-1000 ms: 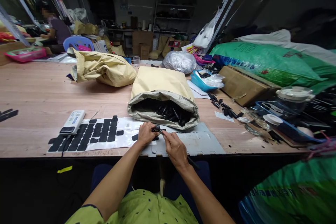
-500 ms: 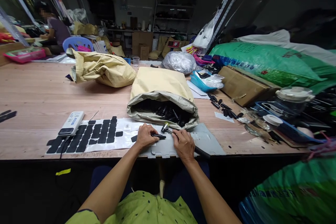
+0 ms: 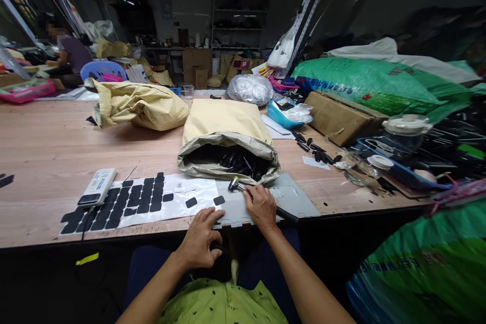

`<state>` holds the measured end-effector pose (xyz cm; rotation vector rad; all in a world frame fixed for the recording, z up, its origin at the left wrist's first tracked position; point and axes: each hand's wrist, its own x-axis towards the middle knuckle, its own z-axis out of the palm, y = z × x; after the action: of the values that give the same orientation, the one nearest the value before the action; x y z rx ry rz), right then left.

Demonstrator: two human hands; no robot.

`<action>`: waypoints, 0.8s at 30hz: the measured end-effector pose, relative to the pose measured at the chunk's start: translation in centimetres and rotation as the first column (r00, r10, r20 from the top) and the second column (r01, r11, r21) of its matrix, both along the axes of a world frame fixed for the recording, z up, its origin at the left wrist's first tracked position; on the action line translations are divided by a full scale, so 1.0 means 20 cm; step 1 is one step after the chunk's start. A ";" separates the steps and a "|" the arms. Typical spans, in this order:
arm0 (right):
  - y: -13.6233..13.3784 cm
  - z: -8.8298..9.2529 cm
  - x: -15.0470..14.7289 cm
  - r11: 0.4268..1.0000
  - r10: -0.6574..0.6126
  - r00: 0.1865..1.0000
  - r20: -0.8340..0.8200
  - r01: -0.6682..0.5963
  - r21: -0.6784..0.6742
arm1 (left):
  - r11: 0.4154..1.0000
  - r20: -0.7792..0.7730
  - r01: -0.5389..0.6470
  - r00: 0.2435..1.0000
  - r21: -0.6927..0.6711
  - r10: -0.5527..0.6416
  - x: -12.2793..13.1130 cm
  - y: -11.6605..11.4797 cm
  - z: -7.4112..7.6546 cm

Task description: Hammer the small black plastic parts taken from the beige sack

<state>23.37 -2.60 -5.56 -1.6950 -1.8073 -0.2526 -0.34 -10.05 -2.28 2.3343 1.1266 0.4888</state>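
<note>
- Right hand (image 3: 261, 206): grip closed around a hammer (image 3: 286, 213), near the tabletop's (image 3: 45, 162) front edge.
- Left hand (image 3: 202, 238): at that edge, fingers parted; cannot tell if holding anything.

Open-mouthed beige sack (image 3: 228, 121) sits bhd blk-handled metal hammer (image 3: 233, 184), btwn crumpled beige sack (image 3: 144, 105) at L & brown oblong cardboard box (image 3: 339, 117) at R.

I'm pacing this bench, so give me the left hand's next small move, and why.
Probably bring the left hand up from the front edge of the wood-grained table onto the flat grey sheet: the right hand grips a metal-headed, black-handled hammer over that sheet. Whether the left hand holds anything is unclear.
</note>
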 end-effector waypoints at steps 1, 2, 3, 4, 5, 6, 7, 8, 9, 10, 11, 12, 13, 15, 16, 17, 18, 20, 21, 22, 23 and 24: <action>0.00 0.00 0.00 1.000 -0.002 1.000 0.004 0.002 0.002 | 1.000 -0.016 0.000 1.000 0.000 0.000 0.00 -0.02 0.00; 0.00 0.00 -0.01 1.000 -0.002 1.000 0.008 0.002 0.002 | 1.000 -0.013 -0.006 1.000 -0.003 0.005 0.00 -0.03 0.01; 0.00 0.01 -0.01 1.000 -0.004 1.000 0.013 0.004 0.002 | 1.000 0.006 -0.015 1.000 -0.008 0.015 0.01 -0.02 0.02; -0.01 0.01 -0.01 1.000 -0.004 1.000 0.018 0.004 0.001 | 0.999 0.036 -0.031 0.999 -0.011 0.031 0.01 0.00 0.03; -0.01 0.01 -0.01 1.000 -0.004 1.000 0.021 0.004 0.000 | 0.998 0.076 -0.060 0.995 -0.011 0.061 0.02 0.03 0.04; -0.01 0.01 -0.01 1.000 -0.003 1.000 0.024 0.003 -0.001 | 0.995 0.120 -0.103 0.987 -0.005 0.103 0.03 0.09 0.06; -0.01 0.01 -0.01 1.000 -0.002 1.000 0.026 0.002 -0.002 | 0.987 0.162 -0.161 0.974 0.005 0.158 0.04 0.15 0.07; -0.01 0.01 -0.01 1.000 -0.002 1.000 0.026 0.002 -0.001 | 0.973 0.199 -0.231 0.954 0.018 0.223 0.04 0.24 0.09; -0.01 0.01 -0.01 1.000 -0.001 1.000 0.026 0.001 0.000 | 0.950 0.227 -0.311 0.928 0.031 0.296 0.05 0.33 0.11; -0.01 0.01 -0.01 1.000 -0.001 1.000 0.025 0.001 0.000 | 0.919 0.245 -0.392 0.896 0.043 0.370 0.05 0.44 0.13; -0.01 0.01 -0.01 1.000 -0.001 1.000 0.024 0.001 0.001 | 0.884 0.240 -0.464 0.865 0.050 0.440 0.06 0.54 0.15; -0.01 0.01 -0.01 1.000 0.000 1.000 0.022 0.000 0.001 | 0.841 0.210 -0.538 0.829 0.051 0.518 0.06 0.65 0.17; -0.01 0.02 -0.01 1.000 0.002 1.000 0.018 -0.002 0.001 | 0.793 0.155 -0.607 0.789 0.055 0.594 0.07 0.74 0.19; -0.01 0.02 -0.01 1.000 0.006 1.000 0.010 -0.006 -0.001 | 0.693 -0.002 -0.719 0.694 0.052 0.720 0.09 0.91 0.23; -0.01 0.02 -0.01 1.000 0.009 1.000 0.006 -0.009 -0.004 | 0.651 -0.077 -0.758 0.647 0.045 0.758 0.09 0.97 0.25; -0.01 0.02 0.00 1.000 0.011 1.000 0.002 -0.011 -0.008 | 0.619 -0.139 -0.785 0.609 0.033 0.781 0.10 1.02 0.26; -0.01 0.03 0.00 1.000 0.013 1.000 -0.001 -0.013 -0.013 | 0.596 -0.185 -0.803 0.583 0.018 0.791 0.11 1.06 0.27; -0.01 0.03 -0.01 1.000 0.013 1.000 -0.009 -0.014 -0.024 | 0.573 -0.229 -0.820 0.558 -0.003 0.797 0.12 1.11 0.27; -0.01 0.03 -0.01 1.000 0.012 1.000 -0.014 -0.013 -0.028 | 0.566 -0.244 -0.824 0.550 -0.007 0.799 0.12 1.12 0.27; -0.01 0.04 -0.01 1.000 0.010 1.000 -0.019 -0.011 -0.029 | 0.560 -0.254 -0.829 0.543 -0.010 0.800 0.12 1.13 0.27; -0.01 0.04 -0.01 1.000 0.007 1.000 -0.023 -0.008 -0.030 | 0.554 -0.260 -0.832 0.538 -0.012 0.802 0.12 1.13 0.26; -0.01 0.04 -0.01 0.999 0.006 1.000 -0.025 -0.006 -0.032 | 0.550 -0.261 -0.835 0.535 -0.014 0.804 0.11 1.13 0.26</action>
<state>23.20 -2.86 -4.74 -1.7070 -1.8068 -0.2002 1.89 12.53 2.91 1.6056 2.3144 0.4292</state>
